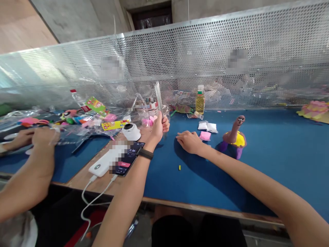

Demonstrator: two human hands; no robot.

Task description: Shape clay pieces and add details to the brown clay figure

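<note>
Upright in my left hand point(159, 127) is a bundle of thin, silvery wire-like sticks point(158, 96), with my fingers closed round its lower end. My right hand point(190, 141) rests on the blue tabletop, fingers stretched to the left and nothing visible in them. Just beyond it lie two white packets point(207, 126) and a pink packet point(205, 136). To its right stands a clay turtle-like figure point(234, 137) with a brown neck, yellow body and purple legs. A small yellow-green piece point(179, 167) sits nearer the front edge.
A white power bank point(108, 160), a phone point(130, 159) and a white dome camera point(131, 132) lie left, with cables hanging over the edge. A bottle of yellow liquid point(199, 101) stands by the perforated metal screen point(269, 51). A co-worker's hands point(38, 137) are far left among plastic wrappers.
</note>
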